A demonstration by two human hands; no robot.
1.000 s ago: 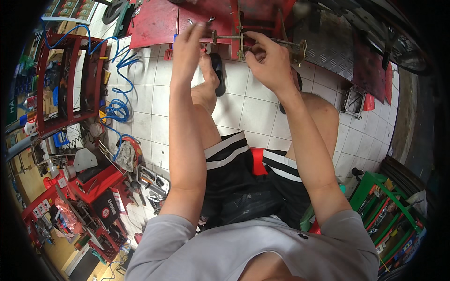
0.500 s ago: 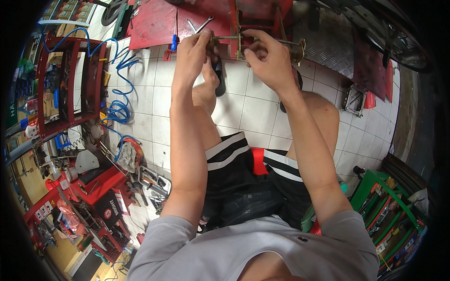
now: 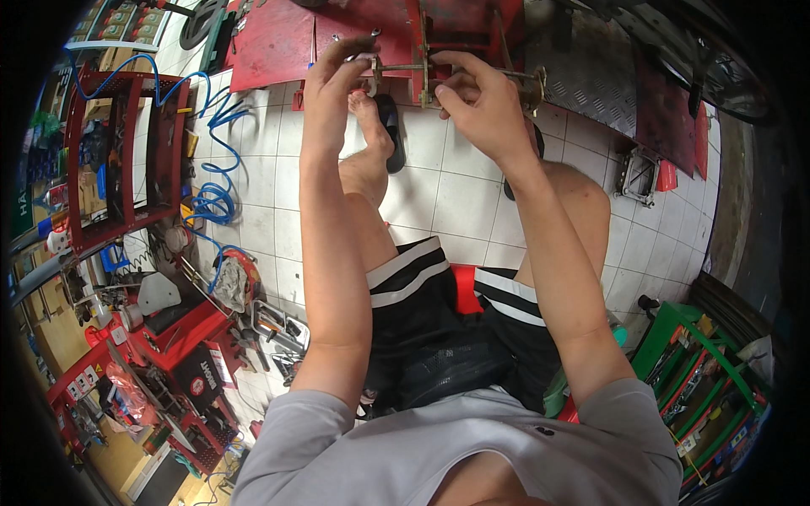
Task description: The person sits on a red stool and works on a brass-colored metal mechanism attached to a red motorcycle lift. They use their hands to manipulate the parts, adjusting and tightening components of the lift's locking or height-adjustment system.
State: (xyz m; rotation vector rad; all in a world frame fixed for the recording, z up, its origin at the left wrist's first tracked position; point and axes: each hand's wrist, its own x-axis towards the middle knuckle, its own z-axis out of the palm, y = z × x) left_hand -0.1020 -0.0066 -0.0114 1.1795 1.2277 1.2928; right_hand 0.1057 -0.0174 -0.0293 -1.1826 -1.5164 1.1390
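Note:
A thin metal rod runs crosswise in front of the red stand, through an upright metal plate. Brownish end pieces sit on it, one at the left and one at the right. Beside the left end piece is my left hand, its fingers apart and nothing seen in them. My right hand is closed with bent fingers against the right side of the plate, around the rod. What its fingertips pinch is hidden. Behind my left hand, a screwdriver and a wrench are partly covered.
The red metal platform lies ahead, with a diamond-plate ramp at its right. A coiled blue air hose hangs by a red shelf rack. A red tool cart stands left, a green rack right.
My left hand has let go of the rod's left end piece, moved slightly left and spread its fingers. It now covers most of the screwdriver. My right hand stays nearly in place.

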